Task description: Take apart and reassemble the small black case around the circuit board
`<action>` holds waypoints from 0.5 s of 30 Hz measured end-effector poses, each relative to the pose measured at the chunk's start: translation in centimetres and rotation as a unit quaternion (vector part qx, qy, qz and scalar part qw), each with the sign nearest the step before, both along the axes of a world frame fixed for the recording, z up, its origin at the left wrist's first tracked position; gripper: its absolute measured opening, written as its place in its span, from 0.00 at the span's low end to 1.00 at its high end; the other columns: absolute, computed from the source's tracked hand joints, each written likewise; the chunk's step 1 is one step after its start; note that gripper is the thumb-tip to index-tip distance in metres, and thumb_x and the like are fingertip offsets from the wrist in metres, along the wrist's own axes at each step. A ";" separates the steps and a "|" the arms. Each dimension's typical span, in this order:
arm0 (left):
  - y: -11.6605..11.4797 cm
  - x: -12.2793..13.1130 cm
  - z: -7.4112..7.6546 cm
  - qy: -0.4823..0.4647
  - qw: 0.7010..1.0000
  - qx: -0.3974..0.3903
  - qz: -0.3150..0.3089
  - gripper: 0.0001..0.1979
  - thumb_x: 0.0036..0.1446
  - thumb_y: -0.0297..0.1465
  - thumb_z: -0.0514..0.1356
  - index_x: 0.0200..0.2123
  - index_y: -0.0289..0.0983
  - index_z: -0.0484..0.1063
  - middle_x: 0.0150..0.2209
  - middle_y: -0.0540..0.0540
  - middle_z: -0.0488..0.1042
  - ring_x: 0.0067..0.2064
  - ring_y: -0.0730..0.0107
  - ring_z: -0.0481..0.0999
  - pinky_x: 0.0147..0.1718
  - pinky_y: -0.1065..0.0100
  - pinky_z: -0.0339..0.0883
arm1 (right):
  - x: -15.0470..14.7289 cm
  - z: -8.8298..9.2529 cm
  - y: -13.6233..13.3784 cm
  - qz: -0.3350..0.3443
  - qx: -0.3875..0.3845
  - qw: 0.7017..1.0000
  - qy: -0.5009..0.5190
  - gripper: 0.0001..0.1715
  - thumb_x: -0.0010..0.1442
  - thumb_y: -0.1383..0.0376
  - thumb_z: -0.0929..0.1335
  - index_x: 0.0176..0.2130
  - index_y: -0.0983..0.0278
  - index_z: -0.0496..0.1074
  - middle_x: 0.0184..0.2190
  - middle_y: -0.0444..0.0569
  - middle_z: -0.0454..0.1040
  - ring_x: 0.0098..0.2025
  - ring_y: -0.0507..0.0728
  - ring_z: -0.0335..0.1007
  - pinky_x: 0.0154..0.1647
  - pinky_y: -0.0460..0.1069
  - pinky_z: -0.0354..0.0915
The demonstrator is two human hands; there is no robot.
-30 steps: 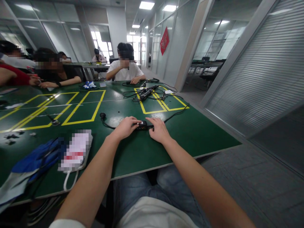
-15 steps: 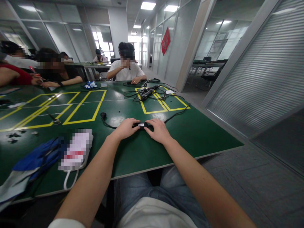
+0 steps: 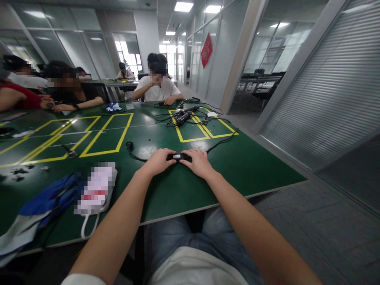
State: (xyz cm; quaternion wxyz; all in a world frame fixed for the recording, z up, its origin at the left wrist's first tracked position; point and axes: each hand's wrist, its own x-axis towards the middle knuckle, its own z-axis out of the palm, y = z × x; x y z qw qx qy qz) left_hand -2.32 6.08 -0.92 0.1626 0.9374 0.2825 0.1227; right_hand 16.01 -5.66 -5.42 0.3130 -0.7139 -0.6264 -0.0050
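Between my hands, low over the green tabletop, is a black bar-shaped device (image 3: 177, 156) with a small white label on its upper face. My left hand (image 3: 162, 160) is closed on its left end, thumb and fingers around it. Its right end is gripped the same way by my right hand (image 3: 197, 160). A black cable runs out past my left hand to a round black plug (image 3: 129, 145). From beyond my right hand another black cable (image 3: 222, 141) leads back along the table. Both ends of the device are hidden by my fingers.
Yellow tape outlines mark the green table (image 3: 261, 174). A tangle of black cabled tools (image 3: 184, 116) lies farther back. At left are blue-and-grey gloves (image 3: 44, 198), a white pouch-like item (image 3: 97, 186) and small metal parts (image 3: 19, 172). A person (image 3: 158, 79) sits opposite; others sit at left.
My hands keep their hold on the black device, with barely any shift of the fingers. The whole view has moved very slightly.
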 end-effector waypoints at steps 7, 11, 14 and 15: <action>0.0 0.0 -0.1 -0.009 1.000 0.003 0.000 0.21 0.62 0.34 0.68 0.57 0.38 0.81 0.52 0.39 0.84 0.54 0.50 0.82 0.60 0.56 0.72 | 0.0 0.2 0.0 -0.001 -0.012 1.000 0.001 0.17 0.68 0.55 0.75 0.55 0.51 0.79 0.54 0.51 0.81 0.57 0.68 0.70 0.57 0.63 0.62; 0.3 0.0 -0.6 -0.017 1.000 -0.006 0.000 0.21 0.62 0.34 0.68 0.58 0.39 0.81 0.51 0.40 0.84 0.53 0.53 0.83 0.58 0.58 0.72 | -0.2 0.7 -0.1 -0.010 -0.036 0.999 -0.002 0.18 0.69 0.55 0.74 0.57 0.52 0.79 0.57 0.51 0.80 0.59 0.68 0.69 0.58 0.63 0.62; 0.5 0.0 -0.8 -0.022 1.000 -0.018 0.000 0.21 0.62 0.34 0.68 0.58 0.38 0.81 0.51 0.41 0.84 0.52 0.53 0.83 0.57 0.58 0.73 | -0.2 0.9 -0.1 -0.010 -0.049 0.999 -0.003 0.18 0.69 0.54 0.74 0.57 0.52 0.79 0.57 0.51 0.80 0.60 0.67 0.69 0.58 0.62 0.62; 0.5 0.0 -0.8 -0.024 1.000 -0.020 0.000 0.21 0.62 0.34 0.68 0.58 0.38 0.81 0.51 0.41 0.84 0.52 0.53 0.83 0.57 0.58 0.73 | -0.2 0.9 -0.1 -0.011 -0.051 0.999 -0.003 0.18 0.69 0.54 0.73 0.57 0.52 0.79 0.57 0.51 0.80 0.60 0.67 0.69 0.58 0.62 0.62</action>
